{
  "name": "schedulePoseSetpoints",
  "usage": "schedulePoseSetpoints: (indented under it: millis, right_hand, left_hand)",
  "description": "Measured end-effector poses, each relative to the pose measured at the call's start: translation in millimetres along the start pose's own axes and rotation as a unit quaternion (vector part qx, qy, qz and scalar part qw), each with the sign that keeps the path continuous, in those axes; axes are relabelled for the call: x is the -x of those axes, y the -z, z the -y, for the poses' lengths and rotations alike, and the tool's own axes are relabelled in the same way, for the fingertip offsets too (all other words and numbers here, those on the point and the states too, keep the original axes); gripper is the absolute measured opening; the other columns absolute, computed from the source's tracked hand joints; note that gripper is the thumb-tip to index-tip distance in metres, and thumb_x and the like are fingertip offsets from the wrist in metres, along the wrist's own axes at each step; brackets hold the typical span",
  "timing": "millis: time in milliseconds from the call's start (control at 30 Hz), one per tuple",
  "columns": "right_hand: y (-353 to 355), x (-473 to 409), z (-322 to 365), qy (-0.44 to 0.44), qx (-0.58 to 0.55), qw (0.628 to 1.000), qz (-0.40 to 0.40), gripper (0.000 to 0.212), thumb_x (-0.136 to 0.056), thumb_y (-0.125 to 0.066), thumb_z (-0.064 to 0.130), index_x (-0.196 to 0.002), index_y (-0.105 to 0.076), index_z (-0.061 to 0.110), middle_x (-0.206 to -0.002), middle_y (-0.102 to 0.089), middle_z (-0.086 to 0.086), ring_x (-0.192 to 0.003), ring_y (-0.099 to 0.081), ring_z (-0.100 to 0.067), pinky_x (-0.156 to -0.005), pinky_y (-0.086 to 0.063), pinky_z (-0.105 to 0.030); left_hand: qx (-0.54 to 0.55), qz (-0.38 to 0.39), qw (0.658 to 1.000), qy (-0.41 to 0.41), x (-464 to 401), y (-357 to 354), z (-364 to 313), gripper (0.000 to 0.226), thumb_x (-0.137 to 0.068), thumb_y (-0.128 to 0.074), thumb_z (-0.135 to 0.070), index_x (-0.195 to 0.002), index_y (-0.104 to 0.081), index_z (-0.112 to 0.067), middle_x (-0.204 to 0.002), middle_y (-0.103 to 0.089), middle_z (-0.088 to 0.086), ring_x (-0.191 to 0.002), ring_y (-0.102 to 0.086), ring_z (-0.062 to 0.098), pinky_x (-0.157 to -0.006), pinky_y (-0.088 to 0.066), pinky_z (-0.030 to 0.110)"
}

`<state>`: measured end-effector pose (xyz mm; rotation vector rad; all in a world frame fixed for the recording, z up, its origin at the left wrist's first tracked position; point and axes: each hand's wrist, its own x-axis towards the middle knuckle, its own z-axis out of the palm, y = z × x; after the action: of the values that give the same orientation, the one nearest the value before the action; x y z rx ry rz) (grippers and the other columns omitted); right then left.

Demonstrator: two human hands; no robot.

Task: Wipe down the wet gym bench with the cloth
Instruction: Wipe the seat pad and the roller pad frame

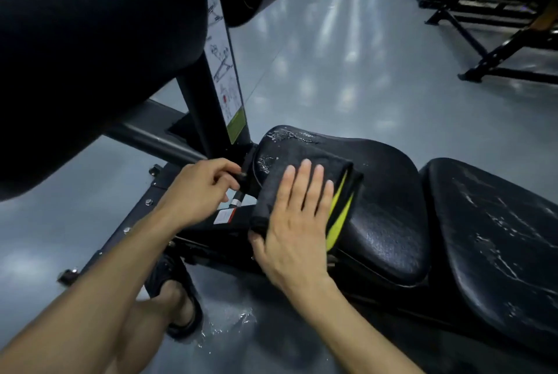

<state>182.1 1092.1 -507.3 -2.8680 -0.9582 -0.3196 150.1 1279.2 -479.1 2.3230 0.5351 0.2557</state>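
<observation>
The right hand (297, 216) presses flat, fingers straight, on the folded dark cloth (305, 189) lying on the seat pad (389, 207) at its left end. Water beads (287, 135) lie just beyond, toward the far left corner. The bench's long axis runs rightward to the streaked back pad (498, 240). The left hand (199, 183) appears to pinch an adjustment pin (240, 189) off the surface.

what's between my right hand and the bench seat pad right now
The folded dark cloth with its yellow-green edge lies between them: your right hand presses flat on it, and it rests on the seat pad, as the head view shows.
</observation>
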Motion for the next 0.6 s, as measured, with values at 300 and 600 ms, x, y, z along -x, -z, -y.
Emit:
schedulePoseSetpoints:
  millis: [300,600]
  right_hand:
    - [-15,53,-43,0.063,-0.058,0.994,-0.074,0.094,-0.083,-0.051,0.052,-0.161,-0.019,0.009,-0.17,-0.008,-0.013,-0.157,-0.006,-0.033,-0.124,-0.019,-0.056]
    - [5,-61,27,0.063,-0.024,0.997,-0.028,0.097,-0.087,-0.045,0.062,-0.161,-0.016,0.007,-0.168,-0.01,-0.021,-0.156,-0.006,-0.039,-0.126,-0.006,-0.054]
  left_hand:
    - [-0.002,0.017,1.0,0.008,10,16,12,0.033,-0.103,-0.047,-0.011,-0.125,-0.065,-0.028,-0.089,-0.076,-0.017,-0.069,-0.071,0.006,-0.078,-0.06,0.034]
    - [0.055,-0.101,0.993,0.008,13,21,-1,0.028,-0.1,-0.05,-0.014,-0.108,-0.07,-0.032,-0.085,-0.074,-0.019,-0.064,-0.068,0.005,-0.067,-0.058,0.034]
